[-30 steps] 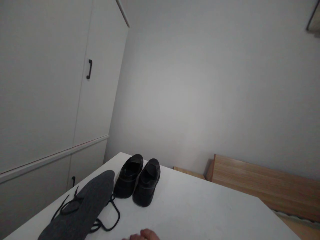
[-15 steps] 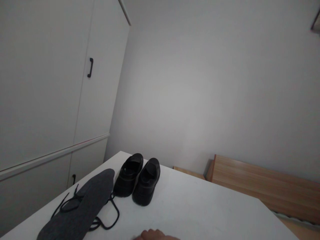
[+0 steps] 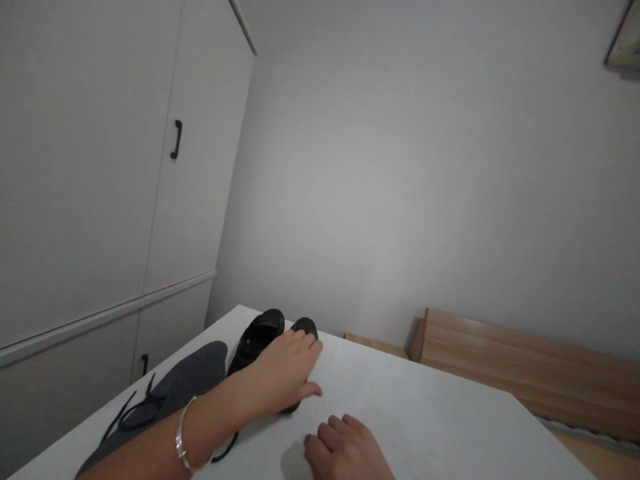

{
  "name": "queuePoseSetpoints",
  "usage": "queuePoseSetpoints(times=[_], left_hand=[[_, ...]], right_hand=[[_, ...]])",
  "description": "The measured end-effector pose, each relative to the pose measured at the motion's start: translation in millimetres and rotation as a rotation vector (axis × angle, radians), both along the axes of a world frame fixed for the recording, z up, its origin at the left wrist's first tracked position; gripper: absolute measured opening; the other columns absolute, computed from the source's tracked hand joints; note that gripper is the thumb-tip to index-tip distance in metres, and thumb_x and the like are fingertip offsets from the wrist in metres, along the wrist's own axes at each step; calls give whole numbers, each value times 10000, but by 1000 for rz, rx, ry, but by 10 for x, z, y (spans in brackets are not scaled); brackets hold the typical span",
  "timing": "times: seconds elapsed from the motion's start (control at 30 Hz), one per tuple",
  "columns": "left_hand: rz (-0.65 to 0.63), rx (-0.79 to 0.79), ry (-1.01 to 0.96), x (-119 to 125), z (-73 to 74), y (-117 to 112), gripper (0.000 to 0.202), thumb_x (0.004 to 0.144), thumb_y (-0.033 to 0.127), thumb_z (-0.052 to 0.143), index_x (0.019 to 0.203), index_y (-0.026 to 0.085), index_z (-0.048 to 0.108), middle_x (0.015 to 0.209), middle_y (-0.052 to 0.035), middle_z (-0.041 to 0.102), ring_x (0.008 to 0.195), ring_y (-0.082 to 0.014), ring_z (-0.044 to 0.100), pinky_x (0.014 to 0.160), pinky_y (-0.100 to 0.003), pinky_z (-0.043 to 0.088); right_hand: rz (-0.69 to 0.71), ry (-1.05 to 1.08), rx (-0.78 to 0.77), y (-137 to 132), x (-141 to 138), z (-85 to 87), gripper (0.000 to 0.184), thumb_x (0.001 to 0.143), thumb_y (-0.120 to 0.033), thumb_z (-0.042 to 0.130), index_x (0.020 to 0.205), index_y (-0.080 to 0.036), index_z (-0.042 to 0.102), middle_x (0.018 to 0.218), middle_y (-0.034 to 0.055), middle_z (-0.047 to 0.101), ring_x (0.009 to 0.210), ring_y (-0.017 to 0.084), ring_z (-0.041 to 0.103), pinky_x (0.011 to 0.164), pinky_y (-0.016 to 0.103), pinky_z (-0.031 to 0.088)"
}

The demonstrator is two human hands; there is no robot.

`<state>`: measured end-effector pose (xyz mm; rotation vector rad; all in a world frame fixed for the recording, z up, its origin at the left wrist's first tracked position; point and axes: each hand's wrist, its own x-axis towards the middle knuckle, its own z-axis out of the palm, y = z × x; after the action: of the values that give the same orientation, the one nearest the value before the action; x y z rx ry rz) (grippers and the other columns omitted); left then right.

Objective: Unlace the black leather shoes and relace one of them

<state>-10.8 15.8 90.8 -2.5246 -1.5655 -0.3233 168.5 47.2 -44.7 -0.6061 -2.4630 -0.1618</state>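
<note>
My left hand (image 3: 290, 367), with a silver bracelet at its wrist, reaches over the right-hand black shoe (image 3: 305, 325). Its thumb points out to the side and its fingers are apart. They look close to the shoe, but I cannot tell whether they touch it. The other black shoe (image 3: 257, 337) stands alongside, partly behind my forearm. Low in the view, my right hand (image 3: 350, 450) is at the white tabletop (image 3: 425, 413), fingers curled together with nothing visible in them. A dark grey insole shape (image 3: 197, 367) with black laces (image 3: 143, 413) lies left, partly covered by my left arm.
A white cabinet (image 3: 100, 167) with black handles rises along the left side. Behind the table is a plain grey wall (image 3: 375, 167). A wooden panel (image 3: 500, 353) stands beyond the table's right edge, and part of a framed object (image 3: 625, 50) shows at upper right.
My left arm has come in from the lower left, its hand now over the right-hand shoe. My right hand has moved up and right, further into view. The view has shifted slightly.
</note>
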Motion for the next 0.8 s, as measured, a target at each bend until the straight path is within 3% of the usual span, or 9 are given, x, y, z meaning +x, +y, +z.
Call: queuePoseSetpoints(times=[0.03, 0.1, 0.23, 0.33, 0.47, 0.6, 0.7, 0.8], left_hand=[[47, 0, 31, -52, -59, 99, 396, 810, 348, 787, 1080, 91, 656, 1126, -190, 653, 1107, -368, 579, 973, -464, 440], [71, -14, 62, -128, -178, 264, 387, 759, 360, 829, 982, 70, 701, 1102, -220, 656, 1124, -399, 566, 981, -484, 434], [34, -19, 50, -155, -321, 422, 327, 782, 360, 804, 968, 103, 726, 1123, -197, 660, 1168, -382, 546, 1014, -472, 409], [22, -33, 26, -92, -359, 434, 256, 829, 325, 755, 999, 138, 716, 1012, -147, 710, 1031, -346, 640, 930, -447, 465], [-29, -59, 9, 86, -353, 291, 238, 860, 355, 713, 992, 158, 712, 974, -128, 732, 904, -320, 702, 777, -378, 531], [-150, -97, 24, 388, -349, -22, 239, 871, 362, 699, 988, 154, 705, 949, -116, 743, 883, -329, 717, 775, -399, 557], [-260, -145, 102, 658, -524, -178, 262, 901, 300, 647, 1076, 107, 674, 980, -170, 739, 850, -359, 721, 715, -427, 568], [-403, -211, 158, 854, -779, -196, 188, 894, 141, 599, 1068, 128, 669, 968, -158, 746, 785, -327, 728, 616, -352, 540]], right_hand=[[-37, -113, 141, 16, 103, 83, 160, 771, -88, 634, 723, -239, 608, 621, 16, 664, 553, 211, 599, 500, 318, 353], [-129, -190, 232, 28, 319, 230, 158, 790, -81, 620, 772, -237, 606, 649, 8, 676, 562, 198, 617, 497, 311, 351], [-259, -122, -4, 15, 644, 378, 152, 924, -157, 515, 915, -257, 629, 774, 7, 705, 662, 186, 662, 574, 288, 424], [-321, -54, -163, 55, 747, 362, 208, 976, -230, 448, 919, -244, 647, 778, 25, 696, 680, 194, 658, 624, 301, 465], [-330, 67, -233, 139, 789, 303, 230, 982, -281, 443, 913, -239, 659, 773, 33, 694, 706, 206, 662, 640, 316, 488], [-325, 209, -285, 86, 750, 319, 231, 988, -343, 444, 1028, -220, 636, 860, 52, 697, 756, 207, 666, 690, 329, 503], [-244, 316, -375, -29, 655, 324, 275, 975, -377, 465, 1173, -224, 580, 962, 59, 666, 802, 203, 648, 683, 310, 509], [-140, 428, -480, -119, 541, 284, 382, 953, -378, 488, 1313, -249, 497, 1044, 56, 610, 819, 192, 623, 672, 289, 515]])
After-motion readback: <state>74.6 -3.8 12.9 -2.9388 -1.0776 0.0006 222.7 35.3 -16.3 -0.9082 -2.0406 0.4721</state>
